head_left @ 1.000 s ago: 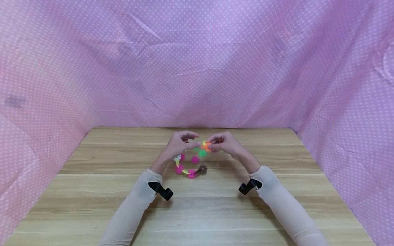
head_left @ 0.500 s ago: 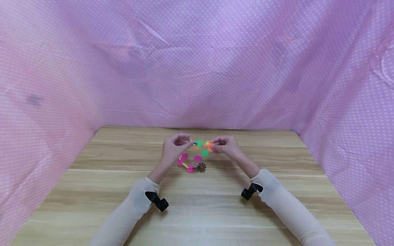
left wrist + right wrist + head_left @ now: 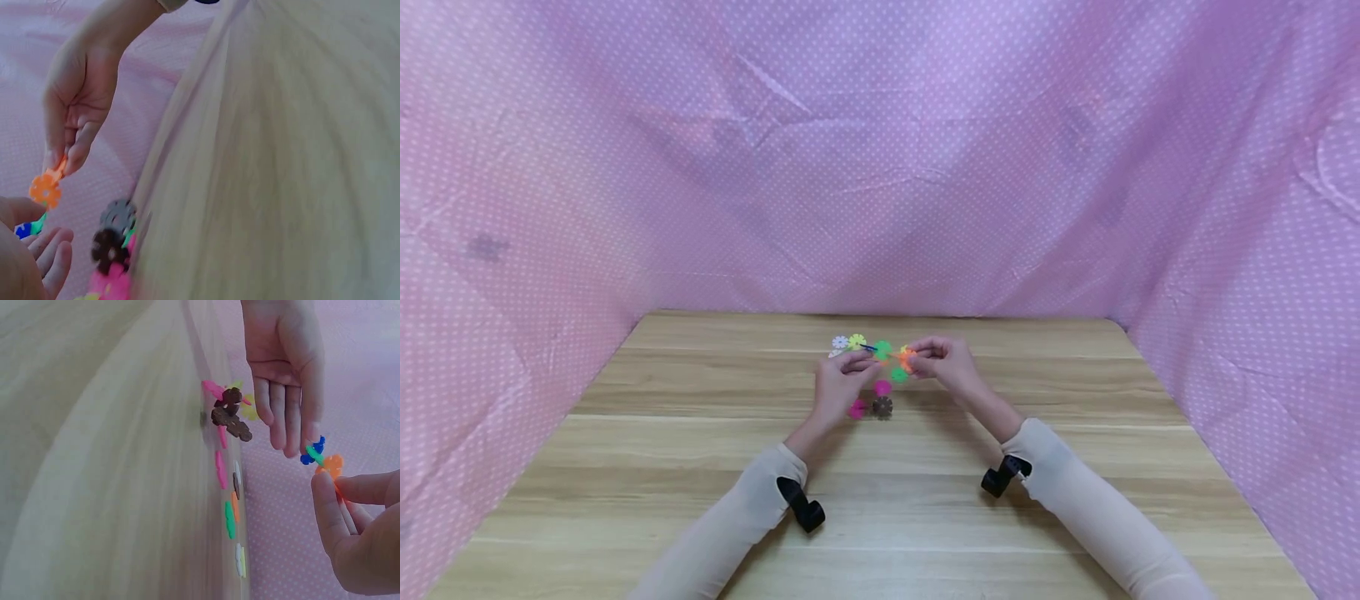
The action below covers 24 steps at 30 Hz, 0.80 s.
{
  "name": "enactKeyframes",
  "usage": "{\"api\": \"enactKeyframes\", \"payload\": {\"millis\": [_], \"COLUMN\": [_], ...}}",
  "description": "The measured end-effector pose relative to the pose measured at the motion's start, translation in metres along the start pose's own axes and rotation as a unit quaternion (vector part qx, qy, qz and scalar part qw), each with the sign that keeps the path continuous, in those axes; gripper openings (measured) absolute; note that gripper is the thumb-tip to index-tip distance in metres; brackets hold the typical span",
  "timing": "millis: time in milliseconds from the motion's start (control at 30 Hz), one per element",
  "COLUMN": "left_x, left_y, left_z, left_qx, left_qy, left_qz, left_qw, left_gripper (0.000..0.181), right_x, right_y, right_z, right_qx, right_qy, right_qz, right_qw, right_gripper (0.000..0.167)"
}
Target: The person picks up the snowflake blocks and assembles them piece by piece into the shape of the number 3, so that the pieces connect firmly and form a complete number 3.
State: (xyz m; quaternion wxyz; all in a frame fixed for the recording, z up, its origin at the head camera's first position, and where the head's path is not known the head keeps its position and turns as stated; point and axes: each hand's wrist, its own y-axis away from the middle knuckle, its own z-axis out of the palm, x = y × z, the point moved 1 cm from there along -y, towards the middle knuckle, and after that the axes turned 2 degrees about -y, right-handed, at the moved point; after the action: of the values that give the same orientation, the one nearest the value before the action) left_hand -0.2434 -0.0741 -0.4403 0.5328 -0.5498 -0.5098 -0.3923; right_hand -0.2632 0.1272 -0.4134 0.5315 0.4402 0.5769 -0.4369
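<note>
My right hand pinches an orange snowflake disc between thumb and fingers. A green disc and a blue disc join on to it in a chain. Leftward the chain runs to a yellow disc and a white disc. The left hand is beside the green and blue discs, its fingers fairly straight in the right wrist view; whether its thumb touches the blue disc is unclear. Near its wrist lie a brown disc and a pink disc; the hand hides the part of the chain behind it.
Loose discs lie on the wooden table, among them a pink disc and a green disc. Pink dotted cloth hangs behind the table and at both sides.
The left hand first moved left, uncovering the green disc, then came back right and nearer, covering the pink and yellow chain pieces. The right hand keeps its pinch on the orange disc.
</note>
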Motion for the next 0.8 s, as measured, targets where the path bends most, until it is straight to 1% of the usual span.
{"api": "enactKeyframes", "payload": {"millis": [100, 200, 333, 433, 567, 667, 800], "left_x": [-0.002, -0.003, -0.003, -0.003, -0.002, -0.001, 0.002], "left_y": [0.001, 0.002, -0.001, -0.006, -0.011, -0.016, -0.022], "left_z": [0.004, 0.006, 0.006, 0.003, -0.003, -0.008, -0.013], "left_qx": [0.014, 0.029, 0.037, 0.034, 0.018, 0.004, -0.008], "left_qy": [0.03, 0.05, 0.067, 0.075, 0.084, 0.078, 0.052], "left_qz": [-0.02, -0.043, -0.055, -0.061, -0.08, -0.086, -0.084], "left_qw": [0.9993, 0.9974, 0.9955, 0.9947, 0.9931, 0.9933, 0.9951], "left_gripper": [0.028, 0.026, 0.026, 0.027, 0.027, 0.026, 0.026], "right_x": [0.001, 0.002, 0.006, 0.008, 0.01, 0.011, 0.011], "right_y": [0.001, 0.003, 0.003, 0.003, 0.001, 0.0, -0.002], "right_z": [0.003, 0.007, 0.012, 0.014, 0.013, 0.01, 0.004], "right_qx": [0.001, -0.005, -0.023, -0.035, -0.051, -0.068, -0.09], "right_qy": [-0.002, 0.004, 0.028, 0.044, 0.052, 0.056, 0.07], "right_qz": [0.006, 0.016, 0.029, 0.037, 0.044, 0.043, 0.033], "right_qw": [1.0, 0.9999, 0.9989, 0.9977, 0.9964, 0.9952, 0.9929], "right_gripper": [0.026, 0.024, 0.019, 0.017, 0.019, 0.019, 0.016]}}
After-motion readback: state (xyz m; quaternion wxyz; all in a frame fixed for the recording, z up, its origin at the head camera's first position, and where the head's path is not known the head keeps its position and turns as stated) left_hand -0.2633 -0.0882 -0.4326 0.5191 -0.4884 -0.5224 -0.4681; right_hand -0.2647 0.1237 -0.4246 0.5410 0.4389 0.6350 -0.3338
